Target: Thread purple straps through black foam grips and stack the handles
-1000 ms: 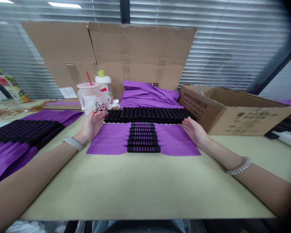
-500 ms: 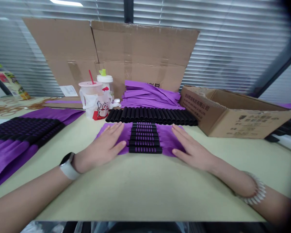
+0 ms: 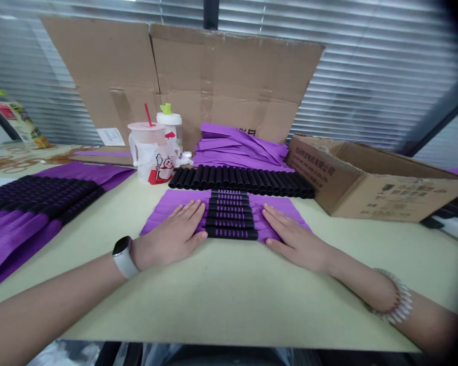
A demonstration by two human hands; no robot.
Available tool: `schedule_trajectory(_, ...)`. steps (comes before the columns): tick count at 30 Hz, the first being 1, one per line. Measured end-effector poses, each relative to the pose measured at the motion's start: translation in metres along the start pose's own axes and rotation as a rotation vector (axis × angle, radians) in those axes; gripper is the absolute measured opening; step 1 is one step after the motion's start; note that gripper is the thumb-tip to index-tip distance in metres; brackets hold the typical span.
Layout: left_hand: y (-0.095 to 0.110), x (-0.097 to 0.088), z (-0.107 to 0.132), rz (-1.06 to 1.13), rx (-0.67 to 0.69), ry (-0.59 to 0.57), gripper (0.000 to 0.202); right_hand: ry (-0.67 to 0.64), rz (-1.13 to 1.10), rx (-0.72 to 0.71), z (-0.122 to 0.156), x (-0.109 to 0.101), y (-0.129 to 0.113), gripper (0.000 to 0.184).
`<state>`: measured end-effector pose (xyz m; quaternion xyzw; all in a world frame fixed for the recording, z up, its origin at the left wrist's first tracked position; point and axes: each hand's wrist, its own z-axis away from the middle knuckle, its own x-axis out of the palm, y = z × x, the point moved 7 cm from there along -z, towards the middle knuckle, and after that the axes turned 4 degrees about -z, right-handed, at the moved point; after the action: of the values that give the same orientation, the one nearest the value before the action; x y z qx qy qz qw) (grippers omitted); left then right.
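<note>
A row of purple strips (image 3: 295, 208), each threaded through a black sleeve (image 3: 232, 234), lies on the table (image 3: 221, 300) between two bare hands. The sleeves' long axes run left to right; their column runs away from the person. The left hand (image 3: 171, 236) is nearer, its thumb at the front sleeve's end (touching or not, I cannot tell); the right hand (image 3: 299, 244) sits slightly apart. Both are flat, fingers extended, palms on the strips, gripping nothing. A second earlier, they were wider apart, beside the black tubes (image 3: 242, 180).
</note>
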<state>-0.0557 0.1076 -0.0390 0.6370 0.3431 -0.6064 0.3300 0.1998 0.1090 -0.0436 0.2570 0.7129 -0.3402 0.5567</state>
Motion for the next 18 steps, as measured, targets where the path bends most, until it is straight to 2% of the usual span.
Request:
schedule_trajectory(6,-0.0032,0.0034,-0.0010,0.016,-0.001,-0.006,0.071,-0.074,-0.008,0.032,-0.0025,0.0046,0.0019,0.076)
schedule_trajectory(11,-0.0041,0.0028,-0.0016,0.016,0.017,0.025,0.069,-0.040,-0.029,-0.010,-0.0035,0.0039,0.0025,0.071)
schedule_trajectory(15,-0.0040,0.0031,-0.0019,0.018,0.008,0.006,0.071,-0.046,-0.003,0.000,-0.0034,0.0047,0.0028,0.073)
schedule_trajectory(18,-0.0053,0.0007,-0.0024,0.040,-0.002,0.041,0.069,0.027,0.041,-0.035,-0.0035,-0.0036,-0.0036,0.072)
